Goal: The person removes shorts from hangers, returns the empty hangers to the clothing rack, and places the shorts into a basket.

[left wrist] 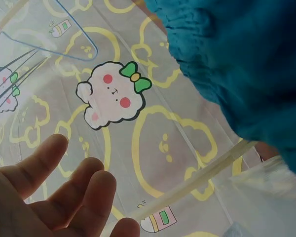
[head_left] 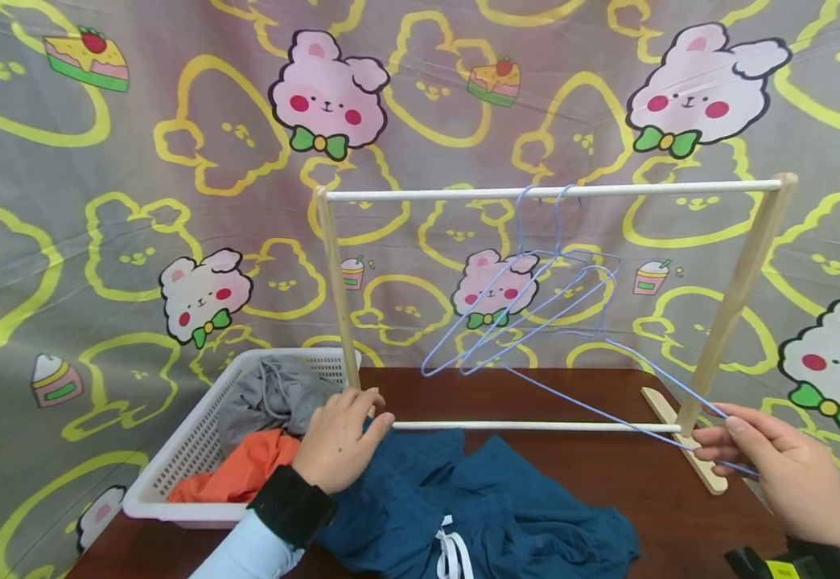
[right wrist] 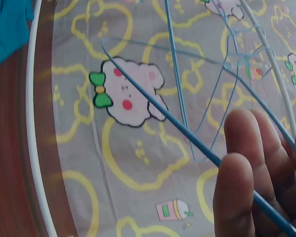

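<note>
My right hand [head_left: 796,462] grips a blue wire hanger [head_left: 572,400] by one end, to the right of the rack. In the right wrist view, the hanger's wire [right wrist: 187,136] runs past the fingers. The hanger's far part is blurred behind other hangers [head_left: 514,314] on the rack's top rod [head_left: 427,194]. My left hand [head_left: 340,442] is by the rack's left post, above dark blue shorts [head_left: 492,498] with a white drawstring. In the left wrist view its fingers [left wrist: 101,197] are spread and loosely bent, with nothing between them. The shorts lie crumpled on the table.
A white basket [head_left: 148,490] at the left holds grey and orange clothes [head_left: 246,466]. The wooden rack post [head_left: 739,305] and its foot stand near my right hand. A low white bar [head_left: 536,426] crosses behind the shorts. A patterned cloth hangs behind the brown table [head_left: 681,531].
</note>
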A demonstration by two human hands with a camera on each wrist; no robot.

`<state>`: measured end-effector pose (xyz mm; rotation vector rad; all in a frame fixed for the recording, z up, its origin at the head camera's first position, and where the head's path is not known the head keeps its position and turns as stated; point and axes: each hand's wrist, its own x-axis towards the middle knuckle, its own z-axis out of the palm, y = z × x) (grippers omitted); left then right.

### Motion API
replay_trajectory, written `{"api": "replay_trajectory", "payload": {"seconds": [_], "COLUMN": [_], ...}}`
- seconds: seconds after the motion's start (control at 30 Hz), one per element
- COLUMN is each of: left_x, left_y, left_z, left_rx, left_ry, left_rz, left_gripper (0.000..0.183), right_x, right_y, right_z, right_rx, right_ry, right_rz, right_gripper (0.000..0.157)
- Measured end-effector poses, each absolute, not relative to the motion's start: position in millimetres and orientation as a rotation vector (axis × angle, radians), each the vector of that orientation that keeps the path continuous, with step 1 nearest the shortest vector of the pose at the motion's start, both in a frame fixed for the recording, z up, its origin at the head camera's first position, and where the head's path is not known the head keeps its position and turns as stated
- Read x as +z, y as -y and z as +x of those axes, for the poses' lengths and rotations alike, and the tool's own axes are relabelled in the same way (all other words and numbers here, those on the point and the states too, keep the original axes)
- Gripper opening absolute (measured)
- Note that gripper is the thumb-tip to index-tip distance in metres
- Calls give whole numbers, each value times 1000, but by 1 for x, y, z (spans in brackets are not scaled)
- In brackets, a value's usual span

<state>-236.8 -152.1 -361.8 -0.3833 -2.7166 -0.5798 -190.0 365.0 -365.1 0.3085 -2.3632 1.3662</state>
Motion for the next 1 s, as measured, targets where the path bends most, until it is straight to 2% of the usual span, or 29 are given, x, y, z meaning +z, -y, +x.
{"api": "replay_trajectory", "payload": {"seconds": [0.3,0.43,0.63,1.0], "left_x": [-363,-361,-357,-353], "left_y": [156,158,159,160], "left_z": [-236,-236,-235,-234], "left_rx": [-652,-685,-738,-764], "left_ry": [2679,2651,2623,2632], "left_rz": [-382,-396,-411,-418], "left_gripper": [40,41,43,42], "right_x": [-364,-360,-343,-316], "right_y": [-359,-353,-350,-334], "right_z": [-186,-186,-193,-202], "right_rx": [1190,1202,1172,1063], "right_ry": [2287,2180,2049,2098], "right_rz": [49,12,129,-44], "right_gripper": [46,44,42,46]}}
